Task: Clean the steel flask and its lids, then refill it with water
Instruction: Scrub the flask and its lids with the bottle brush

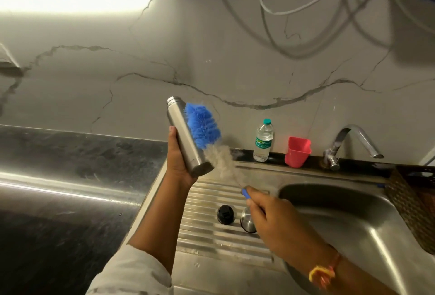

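Observation:
My left hand (pixel 180 165) grips the steel flask (pixel 186 136) near its base and holds it tilted above the drainboard, open mouth pointing up and away. A bottle brush (pixel 204 127) with blue and whitish bristles lies against the flask's right side, outside it. My right hand (pixel 270 217) holds the brush by its blue handle. On the ribbed drainboard (pixel 204 202) below lie two lids: a black inner lid (pixel 225 214) and a steel cap (pixel 247 220), partly hidden behind my right hand.
The steel sink basin (pixel 348 221) is at the right, with a chrome tap (pixel 353 144) behind it. A plastic water bottle (pixel 263 140) and a red cup (pixel 297 152) stand on the back ledge. A woven basket (pixel 412 202) sits at the far right. Dark countertop (pixel 70 177) lies left.

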Action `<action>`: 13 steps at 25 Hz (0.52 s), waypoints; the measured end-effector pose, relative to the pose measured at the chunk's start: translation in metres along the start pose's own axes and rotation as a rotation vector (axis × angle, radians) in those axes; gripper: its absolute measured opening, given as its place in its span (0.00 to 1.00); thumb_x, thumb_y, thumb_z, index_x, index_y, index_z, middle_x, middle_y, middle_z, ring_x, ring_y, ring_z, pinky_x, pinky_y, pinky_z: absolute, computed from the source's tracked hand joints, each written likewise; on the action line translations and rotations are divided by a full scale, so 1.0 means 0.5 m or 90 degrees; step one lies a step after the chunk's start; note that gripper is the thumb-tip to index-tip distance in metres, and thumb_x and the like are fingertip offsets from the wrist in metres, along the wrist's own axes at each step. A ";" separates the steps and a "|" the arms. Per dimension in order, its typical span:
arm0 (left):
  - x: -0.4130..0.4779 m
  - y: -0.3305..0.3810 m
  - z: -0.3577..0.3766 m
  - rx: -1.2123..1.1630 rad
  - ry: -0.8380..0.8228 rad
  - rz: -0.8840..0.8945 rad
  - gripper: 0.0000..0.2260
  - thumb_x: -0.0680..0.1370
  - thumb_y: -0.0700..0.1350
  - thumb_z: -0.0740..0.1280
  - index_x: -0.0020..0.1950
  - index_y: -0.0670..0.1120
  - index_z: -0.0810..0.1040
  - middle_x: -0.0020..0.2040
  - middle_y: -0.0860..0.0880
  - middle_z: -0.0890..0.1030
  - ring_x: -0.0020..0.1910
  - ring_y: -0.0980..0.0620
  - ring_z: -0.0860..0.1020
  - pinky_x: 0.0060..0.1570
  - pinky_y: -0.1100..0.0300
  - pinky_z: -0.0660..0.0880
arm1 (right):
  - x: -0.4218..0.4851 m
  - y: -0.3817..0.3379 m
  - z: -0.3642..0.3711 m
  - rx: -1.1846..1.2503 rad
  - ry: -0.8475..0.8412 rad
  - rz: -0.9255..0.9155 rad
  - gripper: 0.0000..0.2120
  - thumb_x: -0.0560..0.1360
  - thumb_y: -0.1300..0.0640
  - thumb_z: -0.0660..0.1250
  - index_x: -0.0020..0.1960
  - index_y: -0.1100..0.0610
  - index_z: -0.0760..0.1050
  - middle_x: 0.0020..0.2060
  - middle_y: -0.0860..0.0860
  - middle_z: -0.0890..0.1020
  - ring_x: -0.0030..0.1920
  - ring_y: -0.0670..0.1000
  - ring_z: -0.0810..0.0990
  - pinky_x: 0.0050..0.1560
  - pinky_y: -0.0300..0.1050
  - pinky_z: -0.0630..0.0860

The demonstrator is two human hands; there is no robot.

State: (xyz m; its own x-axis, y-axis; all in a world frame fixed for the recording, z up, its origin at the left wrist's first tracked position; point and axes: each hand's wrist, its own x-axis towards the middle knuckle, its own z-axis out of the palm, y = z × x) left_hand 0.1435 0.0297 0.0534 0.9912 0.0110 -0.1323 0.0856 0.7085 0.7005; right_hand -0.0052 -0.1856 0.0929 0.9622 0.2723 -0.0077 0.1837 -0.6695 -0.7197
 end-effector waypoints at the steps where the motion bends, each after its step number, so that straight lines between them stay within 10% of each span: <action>1: -0.004 -0.004 0.002 0.017 -0.017 -0.012 0.32 0.78 0.70 0.60 0.71 0.49 0.76 0.61 0.40 0.83 0.55 0.41 0.84 0.49 0.44 0.81 | 0.003 -0.002 0.000 -0.001 0.005 -0.001 0.19 0.84 0.51 0.56 0.74 0.47 0.67 0.28 0.46 0.74 0.26 0.40 0.73 0.28 0.35 0.69; 6: -0.023 -0.047 0.008 0.067 0.030 -0.060 0.31 0.79 0.68 0.62 0.69 0.45 0.76 0.51 0.40 0.84 0.46 0.43 0.84 0.44 0.49 0.82 | 0.101 0.006 -0.021 0.004 0.077 0.042 0.19 0.84 0.51 0.55 0.75 0.49 0.68 0.32 0.45 0.75 0.29 0.43 0.72 0.29 0.35 0.67; 13: -0.001 -0.017 -0.023 -0.037 0.044 -0.027 0.29 0.81 0.65 0.59 0.74 0.47 0.73 0.60 0.41 0.84 0.58 0.41 0.83 0.59 0.39 0.79 | 0.039 0.024 0.003 0.019 0.064 0.045 0.20 0.84 0.51 0.57 0.75 0.47 0.66 0.29 0.46 0.75 0.26 0.42 0.72 0.27 0.34 0.68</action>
State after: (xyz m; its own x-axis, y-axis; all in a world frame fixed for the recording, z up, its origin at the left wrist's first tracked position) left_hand 0.1411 0.0317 0.0393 0.9772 0.0274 -0.2107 0.1195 0.7490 0.6517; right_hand 0.0155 -0.1871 0.0830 0.9882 0.1530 0.0098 0.1100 -0.6633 -0.7402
